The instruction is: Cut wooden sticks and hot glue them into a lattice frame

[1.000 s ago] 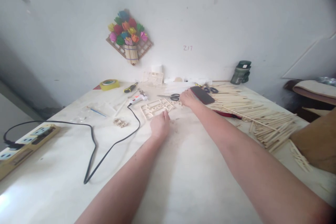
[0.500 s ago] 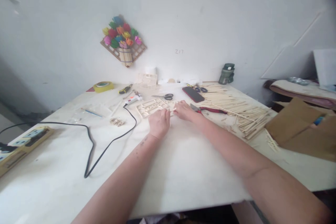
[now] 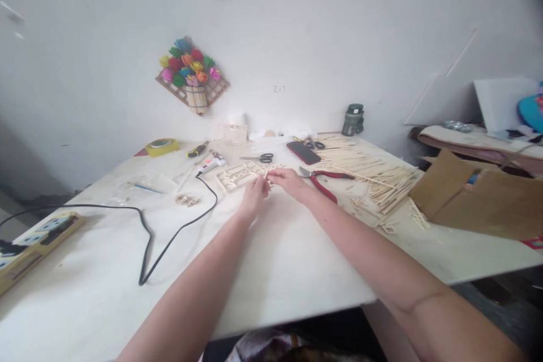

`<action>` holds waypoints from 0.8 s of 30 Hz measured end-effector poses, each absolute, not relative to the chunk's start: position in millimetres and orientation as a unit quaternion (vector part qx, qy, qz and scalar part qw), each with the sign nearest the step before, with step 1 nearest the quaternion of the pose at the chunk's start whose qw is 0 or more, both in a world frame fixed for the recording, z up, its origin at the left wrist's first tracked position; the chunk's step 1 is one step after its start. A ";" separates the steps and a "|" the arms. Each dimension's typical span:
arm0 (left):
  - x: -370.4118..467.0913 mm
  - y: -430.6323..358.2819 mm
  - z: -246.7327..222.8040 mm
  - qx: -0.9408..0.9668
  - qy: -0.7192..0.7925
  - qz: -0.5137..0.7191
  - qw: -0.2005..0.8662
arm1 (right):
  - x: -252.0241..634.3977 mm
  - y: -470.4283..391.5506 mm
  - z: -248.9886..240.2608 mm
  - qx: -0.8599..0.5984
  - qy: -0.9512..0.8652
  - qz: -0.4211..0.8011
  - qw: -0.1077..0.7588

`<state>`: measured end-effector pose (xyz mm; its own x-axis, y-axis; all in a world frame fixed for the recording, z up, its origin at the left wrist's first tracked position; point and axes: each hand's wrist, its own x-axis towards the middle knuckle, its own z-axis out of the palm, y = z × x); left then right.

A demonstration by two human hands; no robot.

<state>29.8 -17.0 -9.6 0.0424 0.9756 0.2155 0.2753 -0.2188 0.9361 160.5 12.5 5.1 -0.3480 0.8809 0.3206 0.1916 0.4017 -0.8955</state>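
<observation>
My left hand (image 3: 254, 195) is closed in a pinch around a small pale wooden stick (image 3: 266, 172), whose tip shows above the fingers. My right hand (image 3: 289, 183) reaches in from the right, its fingertips pinched together at the same spot; whether they grip the stick too or another small piece is hidden. Just behind my hands lies a flat wooden stick frame (image 3: 229, 182) with inner pieces. Red-handled pruning shears (image 3: 324, 178) lie spread beside my right hand. A pair of dark-handled scissors (image 3: 265, 158) rests beyond the frame.
A white glue gun (image 3: 212, 164) lies left of the frame, its black cord (image 3: 146, 249) looping across the table. Many thin sticks (image 3: 382, 181), a phone (image 3: 303, 153) and a cardboard box (image 3: 475, 198) occupy the right. Left are tape (image 3: 162, 147), a cutter (image 3: 197, 149) and a power strip (image 3: 40, 240).
My hands have come closer together, and the fingertips now meet. The view has turned slightly right, showing more of the box and shears. Things on the table look unmoved.
</observation>
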 end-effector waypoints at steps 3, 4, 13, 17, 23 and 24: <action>31.3 -17.8 -11.7 0.620 0.478 0.485 0.390 | 153.7 5.6 3.6 -0.331 -0.692 0.431 0.475; 31.5 -17.8 -12.6 0.620 0.474 0.486 0.394 | 151.2 4.6 2.7 -0.337 -0.681 0.429 0.488; 25.1 -16.7 -16.1 0.605 0.448 0.469 0.462 | 155.2 16.6 15.1 -0.443 -0.570 0.376 0.581; 15.5 -9.5 -15.2 0.544 0.441 0.462 0.544 | 171.6 30.6 15.3 -0.565 -0.621 0.289 0.461; 10.2 -4.0 -13.4 0.449 0.360 0.469 0.670 | 168.8 39.4 1.8 -0.670 -0.673 0.194 0.245; 10.0 -4.2 -13.0 0.438 0.352 0.471 0.680 | 166.5 40.3 1.0 -0.678 -0.679 0.179 0.217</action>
<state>10.0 -4.2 -13.0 0.3099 0.9485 -0.0655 -0.3321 0.1726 0.9273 166.5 40.3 1.0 0.0122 0.9986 0.0515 0.8429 0.0175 -0.5378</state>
